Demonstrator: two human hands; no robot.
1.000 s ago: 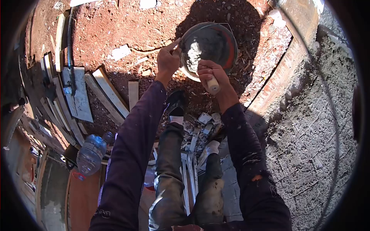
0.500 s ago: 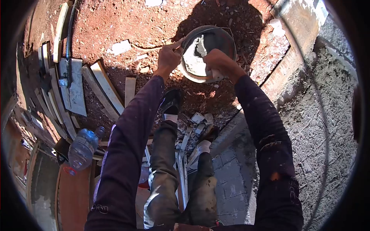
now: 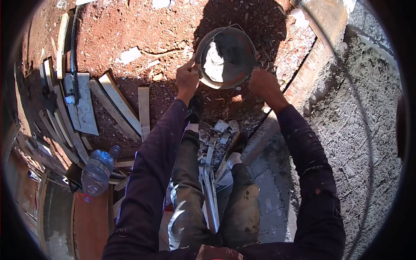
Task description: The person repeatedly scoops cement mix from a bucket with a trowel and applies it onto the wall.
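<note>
Between the two hands' fingers sits the bucket, its open mouth showing a grey mix. The left hand has its fingers clamped on the left rim. The right hand is curled, just beside the lower right rim; whether its fingers close on anything cannot be told. Contact of the bucket's base with the ground is hidden. Assessment: a steady hold calls for the left fingers to stay firm on the rim, countering any push from the right. The right knuckles should clear the rim, and the wire bail, beyond both sets of fingertips, should lie out of the way. Farther left of the left fingers, planks present a possible trip hazard.
</note>
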